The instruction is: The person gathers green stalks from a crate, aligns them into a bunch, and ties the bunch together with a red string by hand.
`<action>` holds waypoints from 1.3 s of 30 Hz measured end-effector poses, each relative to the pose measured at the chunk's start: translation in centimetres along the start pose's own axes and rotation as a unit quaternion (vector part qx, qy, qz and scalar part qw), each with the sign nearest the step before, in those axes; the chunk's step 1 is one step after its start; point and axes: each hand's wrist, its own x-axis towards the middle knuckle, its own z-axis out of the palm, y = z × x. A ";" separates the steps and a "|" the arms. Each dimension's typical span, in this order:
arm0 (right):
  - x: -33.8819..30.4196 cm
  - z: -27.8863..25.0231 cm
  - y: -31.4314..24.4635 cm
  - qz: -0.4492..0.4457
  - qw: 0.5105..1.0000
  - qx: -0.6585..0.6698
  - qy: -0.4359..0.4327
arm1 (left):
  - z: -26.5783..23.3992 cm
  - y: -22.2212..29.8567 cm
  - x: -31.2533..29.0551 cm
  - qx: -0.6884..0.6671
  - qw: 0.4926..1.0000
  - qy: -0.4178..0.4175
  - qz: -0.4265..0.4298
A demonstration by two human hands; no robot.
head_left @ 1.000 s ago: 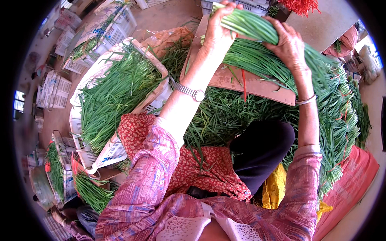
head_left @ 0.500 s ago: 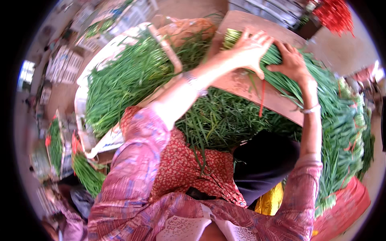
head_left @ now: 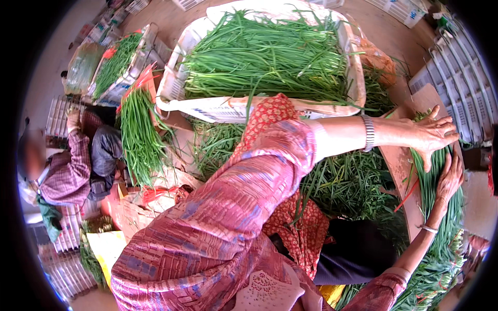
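Note:
Both my hands rest on a bundle of long green chives (head_left: 428,173) that lies on a brown board (head_left: 398,155) at the right. My left hand (head_left: 436,133) lies across the bundle's far end with its fingers spread. Just nearer, my right hand (head_left: 450,179) lies flat along the bundle's right side, fingers stretched out. A thin red tie (head_left: 407,196) sticks out at the board's left edge. Part of the bundle is hidden under my hands. Below the board and in front of my lap lies a heap of loose green leaves (head_left: 347,189).
A white crate (head_left: 358,78) full of chives stands ahead. Tied chives (head_left: 137,137) hang over an edge at the left, near a seated person (head_left: 67,171). White crates (head_left: 456,85) are stacked at the far right. More bundles (head_left: 436,264) are piled at the lower right.
My view has swung left, so my hands and the board now appear farther right. The hands stay on the bundle, with the right hand slightly nearer me along it.

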 end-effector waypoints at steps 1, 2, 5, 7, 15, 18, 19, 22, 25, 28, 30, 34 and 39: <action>0.1 0.0 -0.5 -0.003 1.000 0.003 0.027 | -3.5 -0.2 -1.4 -0.067 0.998 -0.001 -0.021; -0.7 0.9 -0.1 0.017 1.000 0.019 0.018 | -6.5 0.1 -2.9 -0.139 0.990 0.002 -0.034; -0.8 0.9 1.1 0.033 0.999 0.022 0.011 | -16.6 -2.0 -11.4 -0.115 0.979 0.068 -0.155; 0.0 -1.3 1.6 -0.021 0.999 0.026 0.034 | -23.2 -5.0 -19.0 -0.038 0.946 0.077 -0.314; 3.5 -6.5 -4.6 0.011 0.993 0.073 0.096 | -38.4 -14.6 -54.1 0.066 0.651 0.347 -0.672; 6.0 -7.8 -12.6 -0.108 0.971 0.184 0.111 | -38.6 -16.3 -56.9 0.227 0.751 0.158 -0.599; 6.3 -8.6 -15.1 -0.122 0.975 0.168 0.076 | -37.5 -17.3 -55.5 0.272 0.758 0.044 -0.592; 6.7 -9.1 -25.6 -0.200 0.950 0.235 0.043 | -38.8 -17.9 -56.7 0.347 0.722 -0.150 -0.579; 6.0 -8.3 -29.8 -0.223 0.949 0.222 0.007 | -38.5 -20.4 -56.0 0.338 0.694 -0.267 -0.578; 5.5 -9.0 -33.6 -0.256 0.915 0.300 -0.087 | -38.7 -21.1 -57.1 0.360 0.657 -0.312 -0.584; 5.5 -8.4 -35.2 -0.268 0.907 0.307 -0.105 | -38.4 -21.7 -56.9 0.340 0.659 -0.316 -0.592; 7.0 -8.3 -41.1 -0.298 0.878 0.362 -0.094 | -39.4 -21.2 -56.2 0.364 0.680 -0.306 -0.559; 9.6 -8.5 -53.2 -0.413 0.835 0.364 -0.016 | -42.6 -18.4 -51.1 0.418 0.741 -0.287 -0.441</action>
